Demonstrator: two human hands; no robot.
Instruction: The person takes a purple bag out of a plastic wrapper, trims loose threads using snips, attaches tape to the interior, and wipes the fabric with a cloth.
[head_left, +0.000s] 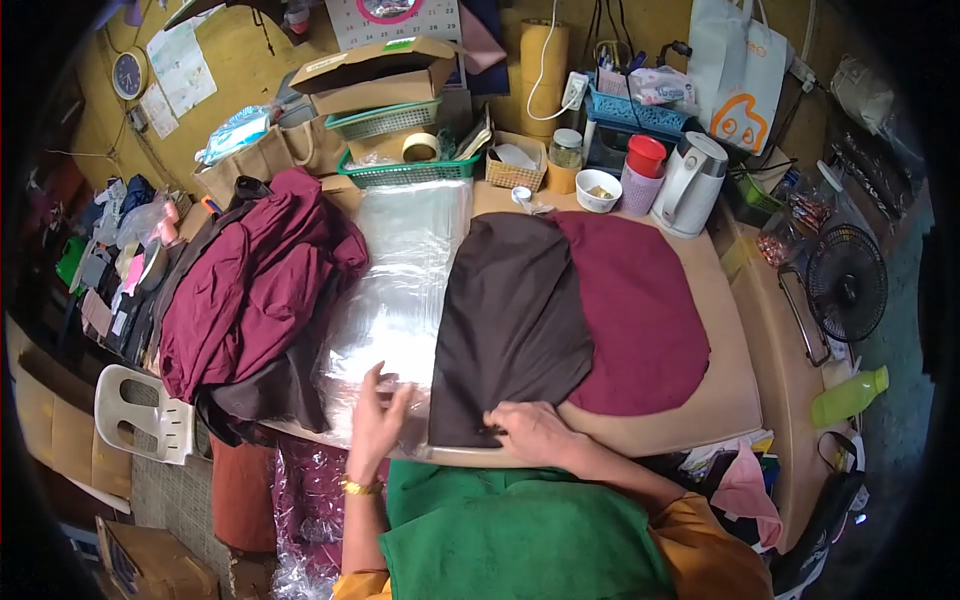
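Note:
A folded dark brown cloth (510, 310) lies on the tabletop in front of me, partly over a maroon cloth (640, 310) with a rounded outline. My right hand (532, 432) rests on the lower part of the brown cloth, its fingers curled and pinching the fabric near the table edge. To the left, my left hand (376, 415) is raised over the near end of a stack of clear plastic bags (395, 280). Its thumb and fingers are apart, with nothing held between them. A gold bracelet circles the left wrist.
A heap of maroon and dark garments (265, 280) covers the table's left side. Along the back stand green baskets (400, 172), a jar (565, 148), a white bowl (598, 191), cups and an electric kettle (692, 185). A black fan (845, 282) stands at right, a white plastic chair (145, 412) at left.

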